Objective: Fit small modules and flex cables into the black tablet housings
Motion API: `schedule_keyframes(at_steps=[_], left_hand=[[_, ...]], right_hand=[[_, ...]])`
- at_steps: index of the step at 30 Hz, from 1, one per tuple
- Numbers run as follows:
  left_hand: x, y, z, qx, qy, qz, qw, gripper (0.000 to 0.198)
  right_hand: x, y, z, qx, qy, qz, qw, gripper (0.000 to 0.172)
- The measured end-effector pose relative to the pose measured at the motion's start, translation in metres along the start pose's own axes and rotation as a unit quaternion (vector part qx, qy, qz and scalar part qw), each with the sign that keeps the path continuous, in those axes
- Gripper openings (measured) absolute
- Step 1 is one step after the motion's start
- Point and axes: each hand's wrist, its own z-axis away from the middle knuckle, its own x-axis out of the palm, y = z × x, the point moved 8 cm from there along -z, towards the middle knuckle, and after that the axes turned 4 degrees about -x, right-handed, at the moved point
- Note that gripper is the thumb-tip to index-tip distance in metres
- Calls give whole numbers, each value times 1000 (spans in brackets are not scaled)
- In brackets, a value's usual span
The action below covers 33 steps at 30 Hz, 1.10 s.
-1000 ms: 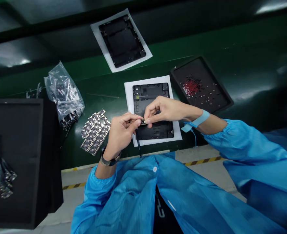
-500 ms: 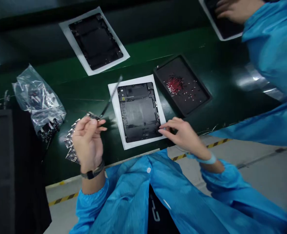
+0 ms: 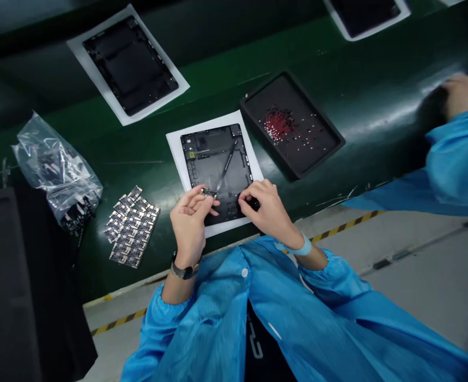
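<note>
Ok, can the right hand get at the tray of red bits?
Probably yes: the right hand rests over the black device frame, and the black tray lies just beyond it. Only that low frame is between them; the left hand is off to the side.

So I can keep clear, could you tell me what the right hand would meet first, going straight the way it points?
The right hand would probably meet the thin black strip running from the small circuit board first, though depth is unclear.
</note>
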Motion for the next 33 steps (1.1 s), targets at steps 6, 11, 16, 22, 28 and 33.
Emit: schedule_keyframes(at_steps=[6, 11, 16, 22, 28, 33], left_hand=[[21, -11, 2, -65, -50, -4, 997, 48], [34, -20, 2, -91, -91, -34, 991, 24], [39, -23, 4, -102, -97, -43, 989, 29], [38, -24, 7, -122, -114, -51, 985, 21], [38, -23, 8, -127, -134, -71, 980, 23], [37, -20, 14, -108, -99, -96, 985, 25]], right_hand=[[1, 4, -7, -15, -19, -111, 994, 14], [1, 7, -8, -24, -43, -151, 987, 17], [0, 8, -8, -39, -60, -169, 983, 17], [1, 10, -11, -45, -103, -185, 976, 17], [0, 13, -11, -57, -153, -204, 965, 14], [1, 13, -12, -54, -148, -191, 969, 15]])
